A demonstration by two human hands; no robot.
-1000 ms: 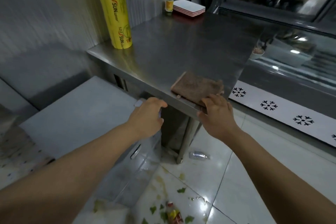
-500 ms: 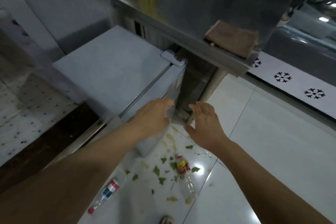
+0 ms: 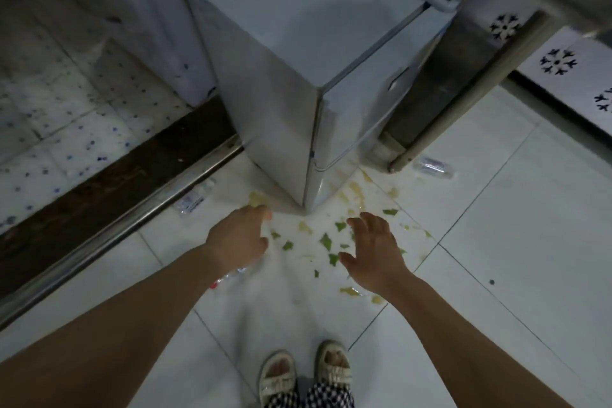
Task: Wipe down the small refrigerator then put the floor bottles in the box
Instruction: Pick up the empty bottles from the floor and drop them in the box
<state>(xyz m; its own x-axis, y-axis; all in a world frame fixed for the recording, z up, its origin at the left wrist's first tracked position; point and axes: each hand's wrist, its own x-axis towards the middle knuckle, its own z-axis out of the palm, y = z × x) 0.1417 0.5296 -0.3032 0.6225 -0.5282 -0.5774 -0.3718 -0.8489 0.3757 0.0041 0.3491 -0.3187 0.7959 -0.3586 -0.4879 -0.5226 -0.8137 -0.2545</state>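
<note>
I see the fridge (image 3: 308,26) standing by the table leg, and bottles still on the floor: one (image 3: 433,166) past the leg, one (image 3: 193,197) by the rail. Both my left hand (image 3: 238,238) and right hand (image 3: 372,250) hover spread and empty, no box in view, so I judge the bottle step barely begun.

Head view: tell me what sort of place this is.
Likely a commercial kitchen or shop back room: a small refrigerator beside a metal table leg, on a white tiled floor littered with leaf scraps.

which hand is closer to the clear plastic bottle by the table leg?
Right. The right hand is below-left of the clear plastic bottle; the left hand is farther left, past the fridge corner.
</note>
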